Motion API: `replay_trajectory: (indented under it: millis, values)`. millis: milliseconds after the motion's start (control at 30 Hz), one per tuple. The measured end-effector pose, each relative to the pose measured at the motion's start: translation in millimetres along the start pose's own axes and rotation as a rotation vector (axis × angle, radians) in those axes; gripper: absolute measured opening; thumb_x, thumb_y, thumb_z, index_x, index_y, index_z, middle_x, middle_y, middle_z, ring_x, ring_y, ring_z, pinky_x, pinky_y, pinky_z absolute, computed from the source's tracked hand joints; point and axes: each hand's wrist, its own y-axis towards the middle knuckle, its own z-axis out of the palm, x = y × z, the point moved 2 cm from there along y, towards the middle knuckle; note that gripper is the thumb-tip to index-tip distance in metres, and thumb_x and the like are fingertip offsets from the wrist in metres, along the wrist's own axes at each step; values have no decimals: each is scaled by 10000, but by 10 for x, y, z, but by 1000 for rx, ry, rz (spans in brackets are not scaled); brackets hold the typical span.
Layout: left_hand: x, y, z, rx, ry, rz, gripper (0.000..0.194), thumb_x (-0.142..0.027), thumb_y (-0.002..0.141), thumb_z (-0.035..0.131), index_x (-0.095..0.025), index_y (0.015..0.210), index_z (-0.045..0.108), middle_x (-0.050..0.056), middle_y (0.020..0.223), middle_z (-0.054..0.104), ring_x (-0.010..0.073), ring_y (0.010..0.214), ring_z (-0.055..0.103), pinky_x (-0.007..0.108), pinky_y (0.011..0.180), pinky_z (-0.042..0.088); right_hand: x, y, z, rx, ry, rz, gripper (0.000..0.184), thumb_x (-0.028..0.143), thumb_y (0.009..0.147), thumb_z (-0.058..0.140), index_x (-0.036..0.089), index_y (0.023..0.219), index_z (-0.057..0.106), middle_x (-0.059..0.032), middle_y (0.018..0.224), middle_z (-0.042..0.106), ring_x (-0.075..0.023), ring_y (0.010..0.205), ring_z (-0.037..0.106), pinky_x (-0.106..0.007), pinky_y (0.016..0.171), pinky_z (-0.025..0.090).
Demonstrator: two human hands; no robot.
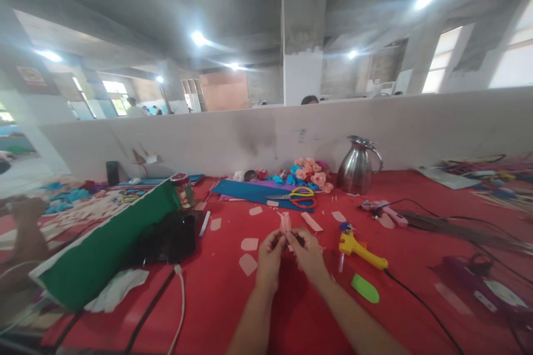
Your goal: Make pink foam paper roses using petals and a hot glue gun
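My left hand and my right hand meet over the red tabletop, fingertips pinched together. Between them stands a small pink crepe paper piece, its upper part rising above the fingers and its lower end hidden. Loose pink petal pieces lie flat to the left of my hands. A pink paper strip rests just beyond my right hand. Farther back, scissors with yellow and red handles lie on blue paper. A yellow glue gun sits to the right, above a green oval piece.
A steel jug stands at the back beside pink and blue paper flowers. On the left, a green divider borders a black device and a lidded jar. Cords cross the right side. Another person's arm shows beyond the divider.
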Motion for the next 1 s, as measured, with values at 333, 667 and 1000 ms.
replay_trajectory:
  millis: [333,667,1000]
  values:
    - [20,-20,12,35,-38,-35,256,-305,640,722,-156,847,700,51,797,679,124,671,572,223,663,443,41,-25,-22,-43,-103,-9,286,461,753,575,185,679,590,-19,641,582,-160,583,537,-259,536,434]
    - [85,33,-48,-9,-17,-40,265,-279,607,745,-148,833,698,34,752,679,90,590,541,205,626,434,-12,-2,-22,-47,-135,-35,267,428,779,541,191,660,576,-6,633,557,-145,578,527,-247,538,419]
    - [42,39,2,-50,-164,-130,255,-226,541,777,-157,759,663,-1,729,664,82,618,567,185,621,434,55,-8,11,-16,-133,-42,150,307,785,517,196,701,573,-7,712,564,-132,628,534,-235,577,436]
